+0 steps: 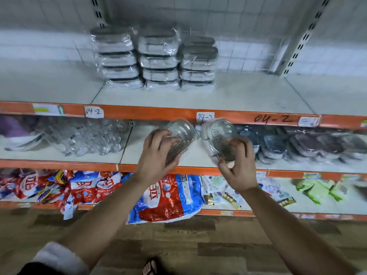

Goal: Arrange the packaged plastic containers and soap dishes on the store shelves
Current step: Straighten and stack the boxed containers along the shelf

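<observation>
Left hand (158, 153) grips clear ribbed container (181, 135), fingers curled over its near end, far end pointing at the shelving. Right hand (238, 167) pinches bagged clear container (217, 133) from below, thumb and fingers on the wrap. Both containers are in the air, over the front of the middle shelf (137, 147), nearly touching each other. Three stacks of packaged lidded containers (156, 58) sit on the top shelf (248, 94). Detergent bags (166, 197) are below the hands.

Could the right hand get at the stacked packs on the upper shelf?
Probably to touch: nothing blocks the stacked packs. But the right hand grips a wrapped container, so it couldn't grab one.
</observation>
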{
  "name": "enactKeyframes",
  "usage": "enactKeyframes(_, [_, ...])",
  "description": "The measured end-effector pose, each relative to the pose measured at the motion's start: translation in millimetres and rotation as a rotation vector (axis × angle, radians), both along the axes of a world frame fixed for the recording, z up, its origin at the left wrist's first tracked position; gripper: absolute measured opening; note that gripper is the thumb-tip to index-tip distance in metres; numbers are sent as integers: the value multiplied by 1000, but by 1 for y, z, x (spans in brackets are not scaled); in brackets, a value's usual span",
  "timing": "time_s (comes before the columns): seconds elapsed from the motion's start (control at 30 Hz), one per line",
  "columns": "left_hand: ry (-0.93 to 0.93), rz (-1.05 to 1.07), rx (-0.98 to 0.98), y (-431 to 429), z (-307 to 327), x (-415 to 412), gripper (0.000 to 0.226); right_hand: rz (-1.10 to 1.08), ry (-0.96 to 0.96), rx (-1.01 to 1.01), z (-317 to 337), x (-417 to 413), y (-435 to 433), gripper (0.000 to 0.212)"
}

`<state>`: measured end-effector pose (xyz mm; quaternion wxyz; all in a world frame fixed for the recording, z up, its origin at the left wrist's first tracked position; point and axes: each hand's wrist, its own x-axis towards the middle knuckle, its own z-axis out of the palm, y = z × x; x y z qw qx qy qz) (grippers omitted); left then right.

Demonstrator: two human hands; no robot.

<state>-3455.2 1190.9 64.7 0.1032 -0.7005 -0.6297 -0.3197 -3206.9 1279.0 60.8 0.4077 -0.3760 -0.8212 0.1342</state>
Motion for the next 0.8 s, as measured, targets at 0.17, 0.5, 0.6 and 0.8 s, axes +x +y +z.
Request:
enactKeyframes(0.17, [45, 45, -24, 33, 45, 2, 45, -73, 7, -1, 51, 7, 39, 46])
enactKeyframes(0.5, [-56, 50, -275, 107, 84, -30, 71, -85, -372, -155, 97, -5, 132, 75])
enactKeyframes(0.6, [-82, -1, -279, 126, 91, -34, 84, -87, -395, -192, 99, -13, 157, 79])
enactKeyframes(0.8, [-103, -109, -293, 154, 92, -38, 73, -158, -405, -194, 99, -22, 193, 41])
